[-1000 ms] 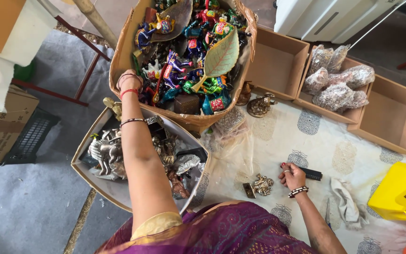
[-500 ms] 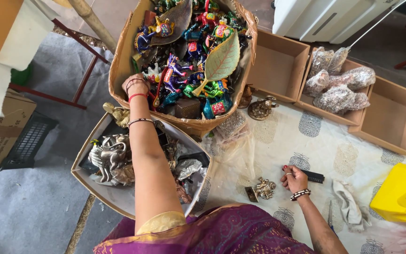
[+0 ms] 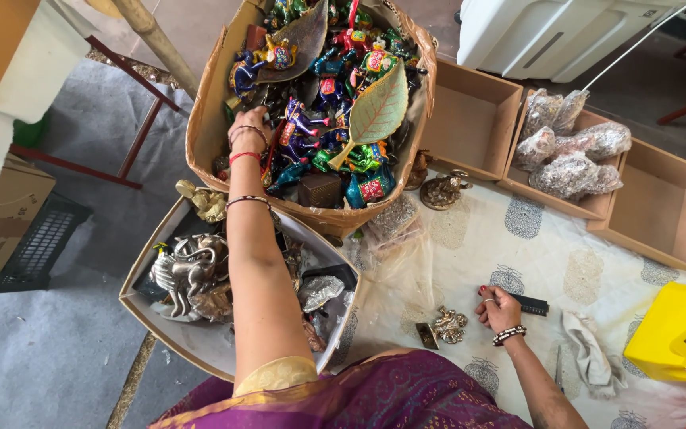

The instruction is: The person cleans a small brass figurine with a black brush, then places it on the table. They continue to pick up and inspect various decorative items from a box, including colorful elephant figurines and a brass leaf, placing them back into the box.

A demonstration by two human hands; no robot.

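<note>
The person's left hand (image 3: 249, 131) reaches into the large brown carton (image 3: 208, 119) at the upper middle of the frame, its fingers dipped among the brightly painted figurines (image 3: 319, 87) heaped there; whether those fingers are curled around one piece or just feeling through them cannot be told, as the heap hides the fingertips. The right hand (image 3: 500, 308) rests loosely curled on the patterned cloth (image 3: 533, 238) at lower right, touching a black comb-like tool (image 3: 530, 304), with a small brass ornament (image 3: 448, 324) just beside it.

To pick well here, the left hand would do best to lift one figurine straight up, as the pieces are tangled and the big metal leaf (image 3: 377, 111) lies across them; dragging sideways could snag thin legs or ears. It helps that the right hand stays planted for balance.

Against the earlier frames, the left hand has gone deeper into the carton, from near its front rim to the figurines at its left side. The right hand and ornament sit much as before. The open box of silver-coloured pieces (image 3: 188, 274) below the forearm looks unchanged.
</note>
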